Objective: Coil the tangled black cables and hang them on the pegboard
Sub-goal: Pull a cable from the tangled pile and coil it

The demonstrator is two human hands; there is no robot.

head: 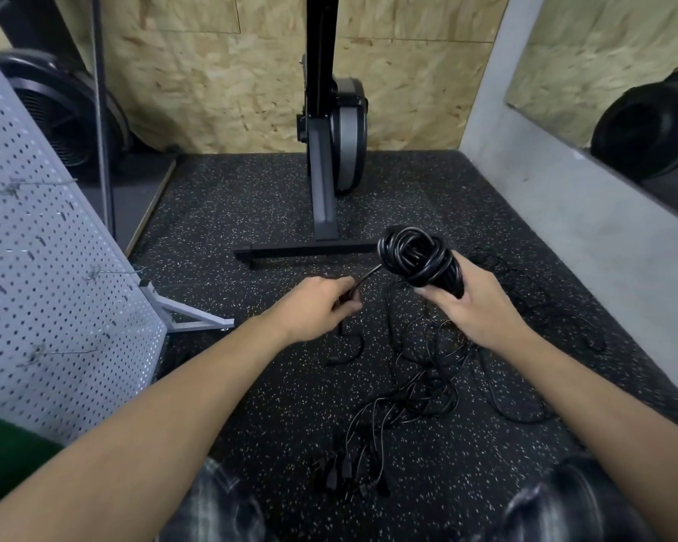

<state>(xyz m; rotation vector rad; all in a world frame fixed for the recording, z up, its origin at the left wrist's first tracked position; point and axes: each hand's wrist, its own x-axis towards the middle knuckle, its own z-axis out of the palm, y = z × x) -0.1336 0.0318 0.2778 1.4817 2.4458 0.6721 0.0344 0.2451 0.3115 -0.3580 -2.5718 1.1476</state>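
Observation:
My right hand (472, 303) grips a thick coil of black cable (417, 254), held up above the floor. A short tail of that cable runs down-left to my left hand (320, 307), which pinches its end near the plug. Below my hands a tangle of thin black cables (427, 385) lies spread on the speckled floor, with several plugs (349, 475) bunched near my knees. The grey pegboard (48, 291) stands at the left, tilted, with metal hooks (110, 272) sticking out of it; the hooks carry nothing.
A black exercise machine (329, 150) stands upright against the chipboard wall, its foot bar (306, 250) just beyond my hands. The pegboard's grey stand leg (188, 314) reaches onto the floor. A grey wall with a mirror (623, 91) is on the right.

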